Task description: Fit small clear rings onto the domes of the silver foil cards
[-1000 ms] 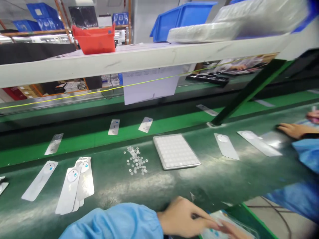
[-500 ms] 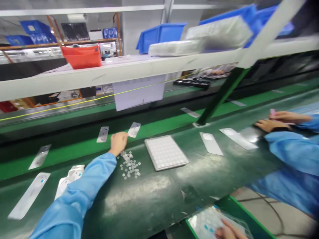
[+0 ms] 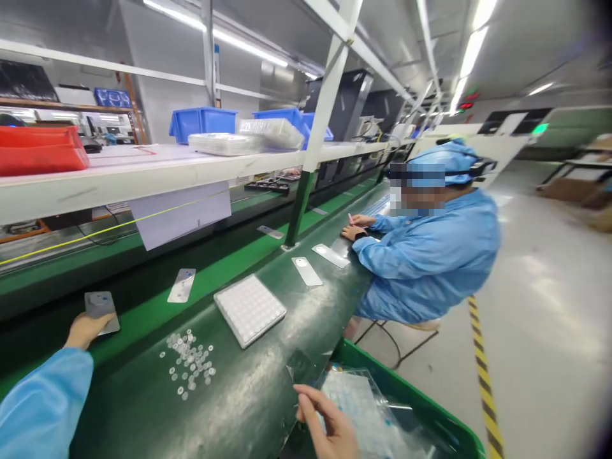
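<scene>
The thin flat panel (image 3: 102, 302) is gripped near its lower end by the left hand (image 3: 84, 331) at the green strip (image 3: 225, 262), likely light, stiff, scratch-prone, best taken by edges; right hand (image 3: 331, 426) part-curled beside green bin (image 3: 399, 377), grip can't be told.

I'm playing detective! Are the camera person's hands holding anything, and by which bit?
The left hand holds a grey panel by its near end, thumb on top. I can't tell whether the right hand holds anything.
</scene>
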Motion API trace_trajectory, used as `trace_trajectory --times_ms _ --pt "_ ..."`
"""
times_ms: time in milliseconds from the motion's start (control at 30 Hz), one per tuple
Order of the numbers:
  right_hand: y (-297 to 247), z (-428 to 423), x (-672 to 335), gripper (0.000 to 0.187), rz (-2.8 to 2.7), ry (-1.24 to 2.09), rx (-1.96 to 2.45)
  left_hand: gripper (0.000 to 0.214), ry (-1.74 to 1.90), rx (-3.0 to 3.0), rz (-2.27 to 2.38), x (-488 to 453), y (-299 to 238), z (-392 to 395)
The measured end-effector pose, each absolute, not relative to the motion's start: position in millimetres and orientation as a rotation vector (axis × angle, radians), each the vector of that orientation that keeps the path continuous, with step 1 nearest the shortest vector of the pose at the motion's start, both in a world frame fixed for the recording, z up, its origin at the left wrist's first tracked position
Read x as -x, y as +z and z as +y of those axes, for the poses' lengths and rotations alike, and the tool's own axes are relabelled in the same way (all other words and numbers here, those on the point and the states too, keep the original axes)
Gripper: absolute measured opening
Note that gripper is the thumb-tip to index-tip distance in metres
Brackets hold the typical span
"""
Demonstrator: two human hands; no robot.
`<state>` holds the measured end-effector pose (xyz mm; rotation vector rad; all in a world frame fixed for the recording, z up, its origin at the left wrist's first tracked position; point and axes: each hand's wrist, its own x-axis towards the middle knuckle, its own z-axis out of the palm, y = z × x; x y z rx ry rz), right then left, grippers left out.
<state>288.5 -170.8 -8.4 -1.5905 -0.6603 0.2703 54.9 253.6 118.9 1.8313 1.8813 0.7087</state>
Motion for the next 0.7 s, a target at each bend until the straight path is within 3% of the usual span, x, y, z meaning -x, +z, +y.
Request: trace_trajectory --times_ms 67,167,267,400,533,700 --pt "-9.2 -151.7 -270.4 0.05 -0.659 0.421 1.522 0.043 0.732 -1.791 1.681 -61.5 104.0 226.1" --pt "-6.8 -109.5 -245.3 0.065 -0.69 0.757 1.406 0.064 0.722 -1.584 1.229 -73.1 61.5 147.3" --pt "-2.4 -72.1 -225.6 0.077 -0.794 1.102 1.277 0.063 0.541 -1.427 1.019 -74.1 24.2 61.9" --pt "2.9 -60.4 -202.2 0.064 -1.045 1.257 1.264 0.06 0.657 -1.176 0.93 -63.6 17.8 12.0" --pt "4.6 -65.1 -192.8 0.053 -1.267 1.279 1.268 0.071 0.787 -0.846 0.831 -44.2 23.9 20.4" --pt "2.5 -68.1 -188.8 0.046 -1.438 1.183 1.366 0.063 0.878 -0.695 0.837 -38.8 10.7 20.4"
